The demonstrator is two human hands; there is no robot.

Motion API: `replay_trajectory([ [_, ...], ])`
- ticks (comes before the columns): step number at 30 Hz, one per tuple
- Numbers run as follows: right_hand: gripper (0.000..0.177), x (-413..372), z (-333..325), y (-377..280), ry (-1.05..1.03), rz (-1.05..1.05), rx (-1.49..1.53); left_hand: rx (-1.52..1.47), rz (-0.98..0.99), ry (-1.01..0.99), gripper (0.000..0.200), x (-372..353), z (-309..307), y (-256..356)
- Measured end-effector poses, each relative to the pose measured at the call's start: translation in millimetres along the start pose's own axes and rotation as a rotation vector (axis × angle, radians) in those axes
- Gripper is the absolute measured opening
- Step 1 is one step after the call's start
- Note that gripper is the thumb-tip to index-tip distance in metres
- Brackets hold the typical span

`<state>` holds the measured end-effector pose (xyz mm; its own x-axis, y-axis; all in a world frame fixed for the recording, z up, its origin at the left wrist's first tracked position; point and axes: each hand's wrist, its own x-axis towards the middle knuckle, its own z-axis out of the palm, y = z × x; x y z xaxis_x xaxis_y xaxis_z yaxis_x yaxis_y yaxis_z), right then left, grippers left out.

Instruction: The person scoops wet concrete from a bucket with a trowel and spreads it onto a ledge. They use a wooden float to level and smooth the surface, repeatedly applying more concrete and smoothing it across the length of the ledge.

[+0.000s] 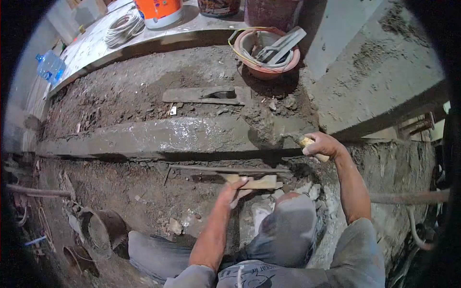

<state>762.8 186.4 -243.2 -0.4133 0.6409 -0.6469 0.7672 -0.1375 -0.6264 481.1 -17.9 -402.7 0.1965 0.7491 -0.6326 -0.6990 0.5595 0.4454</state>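
My right hand [322, 145] is closed around the yellowish handle of a trowel [307, 142]. Its blade points left, over wet mortar at the right end of the low ledge [187, 132]. Below the ledge, my left hand [235, 188] grips a pale, curved wooden handle [264, 182], apparently a plastering float's. A long thin edge runs just above this handle; whether the two are joined is hard to tell. The ledge's top is smooth and shiny with wet mortar in the middle. Beyond it, a long float [192, 95] with an open handle lies on the soil.
Tools sit in an orange bowl [265, 72] at the back. Behind stand an orange-and-white bucket [161, 12] and coiled cable [124, 30]. A water bottle [50, 66] is far left, a dirty bucket [103, 229] lower left. A mortared slab [379, 67] slopes at right.
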Motion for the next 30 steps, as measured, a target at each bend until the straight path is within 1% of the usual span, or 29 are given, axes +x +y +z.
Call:
replay_trajectory([
  [2, 0.085, 5.3, -3.9, -0.2, -0.022, -0.006, -0.016, -0.004, 0.003, -0.058, 0.04, 20.2, 13.1, -8.8],
  [5, 0.083, 13.2, -8.3, 12.3, -0.038, 0.0, -0.042, -0.034, -0.008, -0.007, 0.041, 41.7, 27.8, -8.2],
  [7, 0.07, 21.0, -11.9, 20.0, -0.017, -0.039, -0.09, -0.062, 0.025, -0.008, 0.042, 48.3, 37.8, -6.2],
  [8, 0.068, 24.6, -15.4, 21.3, -0.076, -0.024, -0.077, -0.083, 0.035, 0.0, 0.041, 50.2, 43.2, -6.1],
  [9, 0.068, 29.4, -18.7, 22.1, -0.086, -0.031, -0.079, -0.103, 0.041, 0.008, 0.04, 51.6, 47.9, -6.1],
  [11, 0.076, 34.7, -24.9, 28.1, -0.117, 0.003, -0.149, -0.098, 0.031, 0.012, 0.037, 60.1, 48.4, -9.2],
  [12, 0.076, 34.7, -27.6, 26.3, -0.119, 0.004, -0.147, -0.089, 0.018, 0.0, 0.037, 60.8, 52.6, -7.0],
  [14, 0.073, 34.9, -31.9, 19.3, -0.071, -0.071, -0.203, -0.084, 0.003, -0.011, 0.036, 65.8, 57.4, -6.5],
  [15, 0.073, 37.9, -34.3, 23.3, -0.074, -0.066, -0.201, -0.087, -0.004, -0.003, 0.036, 67.3, 57.8, -7.0],
  [17, 0.068, 48.8, -39.1, 28.1, -0.029, -0.164, -0.356, -0.102, -0.01, 0.007, 0.036, 72.0, 60.2, -7.4],
  [18, 0.068, 51.6, -40.6, 25.3, -0.039, -0.161, -0.358, -0.095, -0.003, 0.013, 0.036, 72.4, 61.1, -5.9],
  [20, 0.062, 52.6, -40.1, 16.6, -0.094, -0.175, -0.374, -0.084, -0.004, 0.012, 0.038, 74.1, 56.9, -5.1],
  [24, 0.061, 59.8, -33.4, 7.5, -0.148, -0.186, -0.444, -0.125, 0.021, -0.028, 0.036, 77.7, 50.1, -11.0],
  [26, 0.051, 60.7, -20.9, 7.5, -0.023, -0.314, -0.643, -0.108, 0.036, -0.035, 0.037, 76.9, 51.2, -8.8],
  [27, 0.051, 58.2, -15.0, 9.2, -0.018, -0.311, -0.637, -0.102, 0.031, -0.037, 0.037, 76.9, 49.9, -9.2],
  [29, 0.046, 52.3, -5.1, 11.7, 0.103, -0.366, -0.722, -0.104, 0.026, -0.033, 0.04, 80.5, 47.7, -9.5],
  [30, 0.046, 48.2, 1.4, 14.9, 0.108, -0.364, -0.73, -0.107, 0.029, -0.041, 0.04, 81.2, 47.0, -8.9],
])
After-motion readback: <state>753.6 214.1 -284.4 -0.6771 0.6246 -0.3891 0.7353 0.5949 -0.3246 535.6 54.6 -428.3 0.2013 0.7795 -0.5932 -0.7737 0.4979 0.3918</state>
